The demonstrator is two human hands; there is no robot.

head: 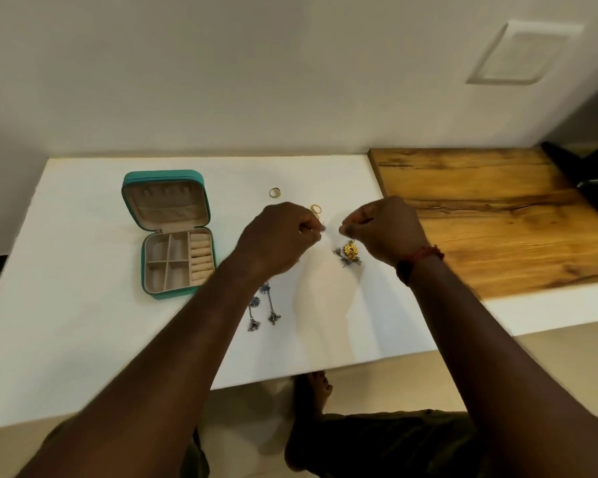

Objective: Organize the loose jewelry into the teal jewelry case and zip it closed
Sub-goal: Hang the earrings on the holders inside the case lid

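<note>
The left hand (280, 236) pinches a tiny earring piece (322, 228). The right hand (384, 229) has its fingers narrowed, and whether they hold anything is unclear. If the pinch slips, the piece could tangle in the gold cluster (350, 253) at five o'clock.

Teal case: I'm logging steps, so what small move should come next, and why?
Probably carry the small piece, pinched between the left hand and right hand, leftward to the teal case: it lies open and its compartments look empty.

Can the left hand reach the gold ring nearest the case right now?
Probably yes: the gold ring lies just beyond the left hand with nothing between, though its fingers pinch a small piece.
</note>
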